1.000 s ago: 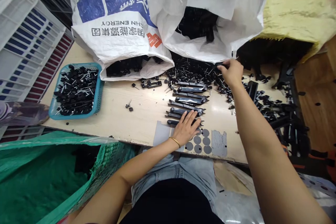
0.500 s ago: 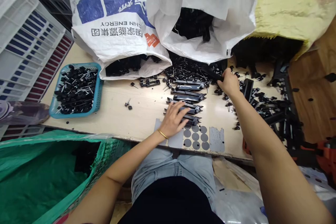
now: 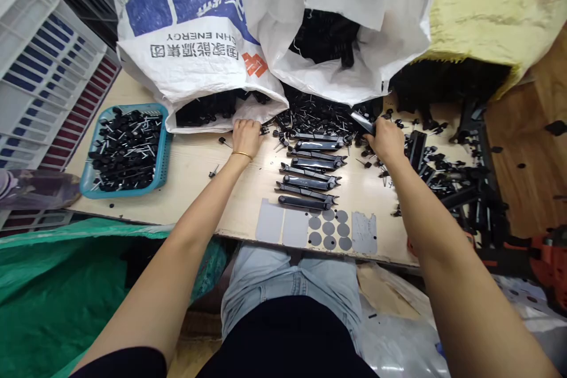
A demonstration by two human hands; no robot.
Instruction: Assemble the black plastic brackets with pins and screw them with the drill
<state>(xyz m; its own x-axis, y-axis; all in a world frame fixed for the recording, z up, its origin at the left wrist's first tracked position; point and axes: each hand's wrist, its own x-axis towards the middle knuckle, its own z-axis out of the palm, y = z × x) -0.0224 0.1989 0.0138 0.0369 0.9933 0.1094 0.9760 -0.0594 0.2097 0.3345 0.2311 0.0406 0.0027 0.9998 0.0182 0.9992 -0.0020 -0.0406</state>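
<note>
My right hand [image 3: 388, 140] grips one end of a black plastic bar [image 3: 363, 122] with a shiny face, tilted over the heap of small black parts with metal pins [image 3: 316, 118]. At the mouth of the left white sack [image 3: 199, 107], my left hand [image 3: 246, 138] is closed, fingers bent down over a small black plastic part, mostly hidden beneath them. Between my hands lies a column of several black bar assemblies [image 3: 310, 182] with forked ends. Below them are grey sheets [image 3: 270, 221] and round grey discs [image 3: 328, 228].
A blue basket [image 3: 165, 156] full of pinned black parts stands left. A second white sack [image 3: 354, 80] and a yellow sack [image 3: 478, 6] line the back. More black parts [image 3: 443, 174] cover the right side. A green sack [image 3: 66, 283] hangs below the table's front edge.
My left hand has moved from the bar assemblies up and left to the sack's mouth and closed there. My right hand stays near its place; its bar has turned, showing a shiny face.
</note>
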